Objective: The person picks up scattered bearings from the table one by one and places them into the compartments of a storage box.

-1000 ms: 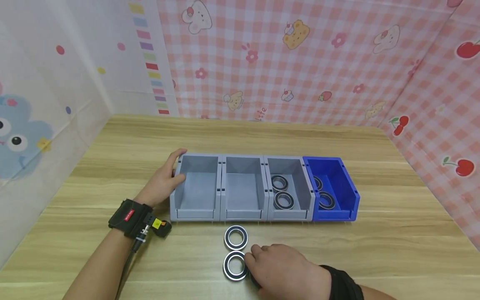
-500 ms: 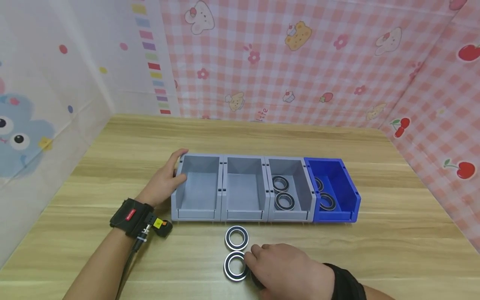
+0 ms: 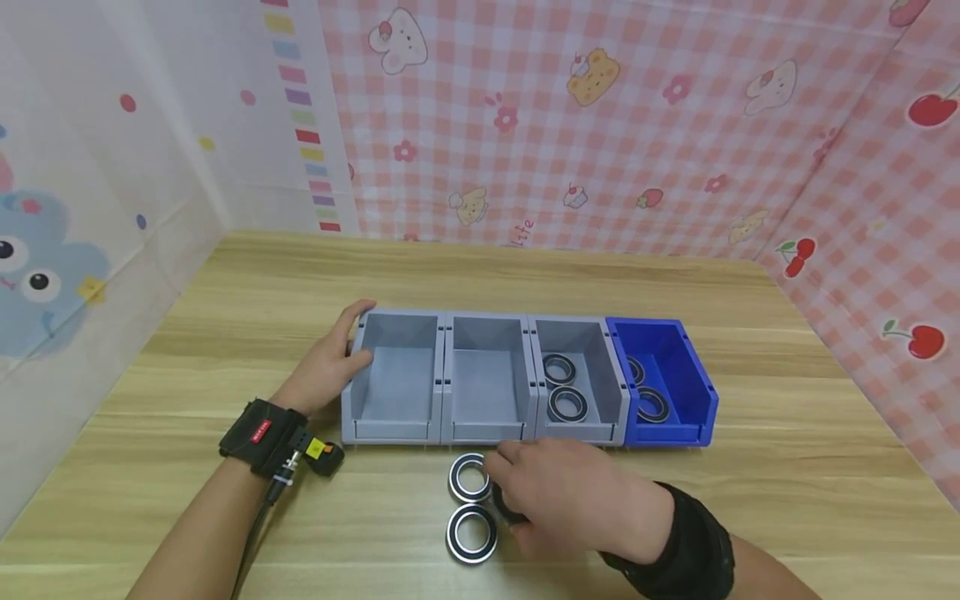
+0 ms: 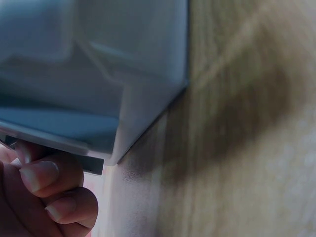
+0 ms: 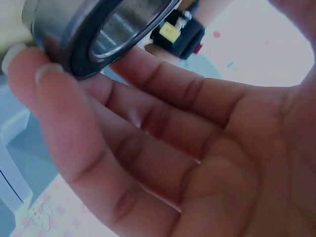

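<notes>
My left hand (image 3: 322,371) grips the left wall of the leftmost grey bin (image 3: 397,431). In the left wrist view its curled fingers (image 4: 54,175) lie against the bin's rim. In front of the bins, my right hand (image 3: 573,497) holds a ball bearing (image 5: 76,57) by its rim, mostly covered by the hand in the head view. Just left of that hand, two more ball bearings lie flat on the table: a farther bearing (image 3: 456,479) and a nearer bearing (image 3: 453,534).
A second grey bin (image 3: 487,431) adjoins the first. The third grey bin (image 3: 581,432) holds two bearings, and the blue bin (image 3: 678,433) at the right end holds two, one partly hidden. Patterned cloth (image 3: 465,108) hangs behind the wooden table (image 3: 795,400).
My right hand has moved away from me toward the bins, bringing a bearing from beside the nearer loose one to beside the farther one. The left hand keeps its place on the bin.
</notes>
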Motion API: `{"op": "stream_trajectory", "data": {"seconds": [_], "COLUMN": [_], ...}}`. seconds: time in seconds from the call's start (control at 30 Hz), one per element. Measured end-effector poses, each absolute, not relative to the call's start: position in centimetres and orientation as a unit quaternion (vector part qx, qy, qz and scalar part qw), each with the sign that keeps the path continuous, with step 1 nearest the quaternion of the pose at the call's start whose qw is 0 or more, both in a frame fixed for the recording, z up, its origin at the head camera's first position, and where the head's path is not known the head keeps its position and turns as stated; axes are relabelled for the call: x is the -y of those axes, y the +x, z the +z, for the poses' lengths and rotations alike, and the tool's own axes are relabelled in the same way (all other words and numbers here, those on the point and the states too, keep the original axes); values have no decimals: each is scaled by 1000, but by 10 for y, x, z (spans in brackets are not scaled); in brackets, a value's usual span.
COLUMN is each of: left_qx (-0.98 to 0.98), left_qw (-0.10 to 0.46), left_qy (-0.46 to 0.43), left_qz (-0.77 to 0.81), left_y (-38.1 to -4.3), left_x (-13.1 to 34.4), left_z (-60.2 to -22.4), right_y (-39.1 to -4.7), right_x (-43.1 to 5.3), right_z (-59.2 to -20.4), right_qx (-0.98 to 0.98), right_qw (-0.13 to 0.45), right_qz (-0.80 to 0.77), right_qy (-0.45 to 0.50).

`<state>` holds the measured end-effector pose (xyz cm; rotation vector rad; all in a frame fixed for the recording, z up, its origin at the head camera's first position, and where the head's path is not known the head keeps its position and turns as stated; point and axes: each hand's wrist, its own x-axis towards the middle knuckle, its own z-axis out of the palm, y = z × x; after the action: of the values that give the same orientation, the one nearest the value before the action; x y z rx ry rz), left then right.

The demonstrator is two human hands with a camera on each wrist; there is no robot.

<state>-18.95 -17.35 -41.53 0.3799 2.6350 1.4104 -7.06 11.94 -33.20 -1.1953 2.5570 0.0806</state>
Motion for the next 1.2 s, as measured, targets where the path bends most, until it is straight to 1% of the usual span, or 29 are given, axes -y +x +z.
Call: {"op": "stream_trajectory", "data": {"seconds": [0.1, 0.23, 0.47, 0.73, 1.2], "left_qx": [-873, -873, -873, -871, -867], "left_qw": [65, 65, 60, 60, 65], "left_qy": [125, 126, 129, 131, 132], "left_qz": [467, 467, 467, 469, 476], "left_y": [-189, -189, -190, -189, -190], "left_x": [174, 173, 173, 173, 174], "left_z": [-416, -416, -416, -415, -415], "right_y": [-77, -87, -104, -118, -138], "right_x": [-117, -113, -112, -106, -93], "right_z": [-329, -325, -326, -325, -323], "right_qx": [-900, -908, -914, -920, -928], "right_qw": [155, 171, 129, 109, 135], "right_qz": [18, 7, 3, 2, -3], "right_qy": [-407, -384, -385, -375, -347]}}
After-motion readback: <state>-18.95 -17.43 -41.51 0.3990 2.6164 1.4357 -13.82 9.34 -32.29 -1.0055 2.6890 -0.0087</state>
